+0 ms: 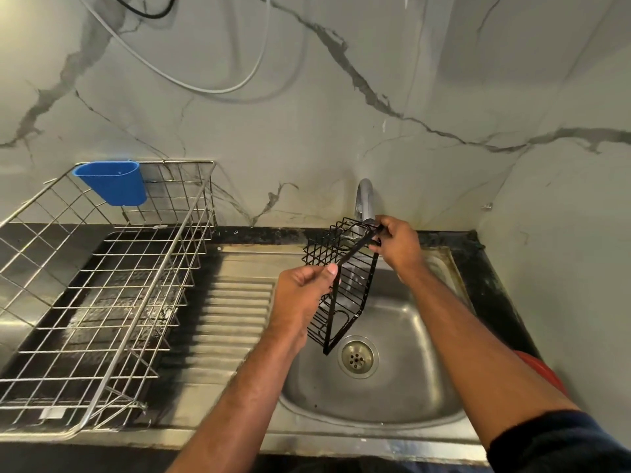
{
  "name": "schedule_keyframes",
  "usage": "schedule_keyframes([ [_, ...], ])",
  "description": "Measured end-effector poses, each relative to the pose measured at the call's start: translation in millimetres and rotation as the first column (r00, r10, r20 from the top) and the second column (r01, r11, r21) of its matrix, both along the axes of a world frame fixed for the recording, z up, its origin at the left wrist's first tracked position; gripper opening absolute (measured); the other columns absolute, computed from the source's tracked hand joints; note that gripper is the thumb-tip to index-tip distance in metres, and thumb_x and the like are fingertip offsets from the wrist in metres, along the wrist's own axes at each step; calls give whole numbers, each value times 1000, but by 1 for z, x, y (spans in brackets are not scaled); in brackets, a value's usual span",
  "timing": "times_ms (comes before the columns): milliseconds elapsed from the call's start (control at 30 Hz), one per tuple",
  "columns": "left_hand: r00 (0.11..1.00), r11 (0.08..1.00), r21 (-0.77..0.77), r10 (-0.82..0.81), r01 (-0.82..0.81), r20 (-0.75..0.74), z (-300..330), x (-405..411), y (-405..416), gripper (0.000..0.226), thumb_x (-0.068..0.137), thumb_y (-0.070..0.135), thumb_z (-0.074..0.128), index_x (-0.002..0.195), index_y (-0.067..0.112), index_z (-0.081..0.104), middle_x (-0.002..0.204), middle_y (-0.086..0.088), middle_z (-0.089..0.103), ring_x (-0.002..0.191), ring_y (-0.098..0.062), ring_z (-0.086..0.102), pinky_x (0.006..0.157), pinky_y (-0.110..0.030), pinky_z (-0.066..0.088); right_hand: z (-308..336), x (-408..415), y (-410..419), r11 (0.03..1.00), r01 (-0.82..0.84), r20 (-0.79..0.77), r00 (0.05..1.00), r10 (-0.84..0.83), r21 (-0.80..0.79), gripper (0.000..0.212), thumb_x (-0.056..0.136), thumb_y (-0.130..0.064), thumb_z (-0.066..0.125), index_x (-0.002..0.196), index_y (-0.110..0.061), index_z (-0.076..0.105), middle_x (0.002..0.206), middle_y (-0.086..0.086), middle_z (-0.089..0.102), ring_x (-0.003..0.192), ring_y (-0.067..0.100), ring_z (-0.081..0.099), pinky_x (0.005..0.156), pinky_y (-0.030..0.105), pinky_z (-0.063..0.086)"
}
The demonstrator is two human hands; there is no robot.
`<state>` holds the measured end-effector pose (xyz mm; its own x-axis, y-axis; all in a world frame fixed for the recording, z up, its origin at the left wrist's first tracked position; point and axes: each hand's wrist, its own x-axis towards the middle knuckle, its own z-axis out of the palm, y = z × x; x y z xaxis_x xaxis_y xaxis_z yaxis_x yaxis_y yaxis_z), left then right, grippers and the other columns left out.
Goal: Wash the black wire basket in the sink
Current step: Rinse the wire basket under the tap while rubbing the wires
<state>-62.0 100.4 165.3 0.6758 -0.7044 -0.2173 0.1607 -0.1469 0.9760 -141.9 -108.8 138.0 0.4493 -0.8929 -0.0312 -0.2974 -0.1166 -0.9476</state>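
- Marble-look wall panels [307, 97], pale with grey veins, filled the upper half of the frame, and a white cable [205, 87] looped across them at upper centre.
- Below them I saw a stainless sink [392, 397] at lower centre-right, its bowl smooth and rounded, with a perforated drain [357, 356] at the bottom and a ribbed draining board [235, 319] to its left.
- At the left of the frame a silver wire dish rack [102, 302] sat on the dark counter, a blue plastic cup [111, 182] hooked on its back rail.
- I found the black wire basket [341, 285] at centre, held tilted above the bowl, one corner pointing down toward the drain (not touching it, as far as I could tell).
- My left hand [304, 295] gripped the basket's near rim, thumb pressed on the flat black band and fingers curled beneath it.
- My right hand [399, 245] pinched the far upper corner between thumb and fingertips, right under the chrome tap [363, 199].
- I judged that two-corner hold was meant to keep the grid steady under the spout while letting it turn so each face meets the water.
- I thought I saw a thin stream running through the basket, though it was too faint to be sure.
- Thin coated wire in a square grid looked light but slippery when wet, so I reckoned a firm pinch mattered.
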Motion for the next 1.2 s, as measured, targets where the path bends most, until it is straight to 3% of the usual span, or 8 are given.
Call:
schedule_keyframes([
  [133,997,998,47,34,-31,-63,0,-4,-2,18,91,25,73,96,8,78,88,-2,80,90,-17,75,102,-38,50,4,6,-5,999,-32,-8,999,32,-36,30,101,4,51,125,-6,66,116,9,69,99,17,70,79,24,62],
  [267,996,998,52,38,-34,-80,-1,-8,-2,14,92,25,71,91,13,79,86,1,80,92,-17,75,109,-49,45,3,8,-8,998,-37,-12,999,36,-45,24,99,4,54,117,-4,67,105,8,69,83,6,68,65,14,59],
  [433,996,999,36,16,-13,-85,-4,-8,1,19,93,30,70,94,13,79,87,0,80,95,-18,75,101,-42,50,-3,14,-7,998,-35,76,997,32,49,23,100,3,52,115,-5,68,112,11,73,95,18,72,69,22,60],
  [600,994,996,23,84,-82,-70,-11,-1,3,14,94,27,70,102,18,63,93,-9,80,88,-20,77,85,-36,60,-7,15,-9,988,-98,157,985,79,118,27,103,3,47,119,-5,67,115,6,74,102,9,73,74,26,62],
  [733,975,992,-61,99,-113,-199,-20,1,3,68,89,10,76,134,18,25,92,-21,77,79,-28,76,57,-27,55,-15,14,-14,986,-113,179,980,90,120,31,103,5,44,122,-7,66,113,9,75,107,9,72,84,40,62],
  [833,962,994,-105,-39,10,-272,-20,-4,1,103,85,7,78,154,28,4,93,-21,77,79,-28,76,59,-30,57,-17,14,-13,987,-118,181,979,97,108,33,103,6,43,118,-10,68,113,6,76,110,13,71,88,49,60],
  [1033,996,996,13,-82,83,-29,-20,-6,-4,51,86,17,79,126,20,48,84,-12,79,65,-25,72,44,-25,47,-14,11,-8,986,-78,266,963,37,147,26,98,4,56,116,-10,70,103,5,74,95,23,74,72,34,64],
  [1200,914,980,178,-147,84,377,-28,-2,-10,39,82,44,78,105,12,73,81,-2,75,67,-10,67,69,-29,61,-9,7,-12,963,-96,357,934,0,251,27,105,-5,42,123,-3,63,105,16,70,82,19,70,57,29,63],
])
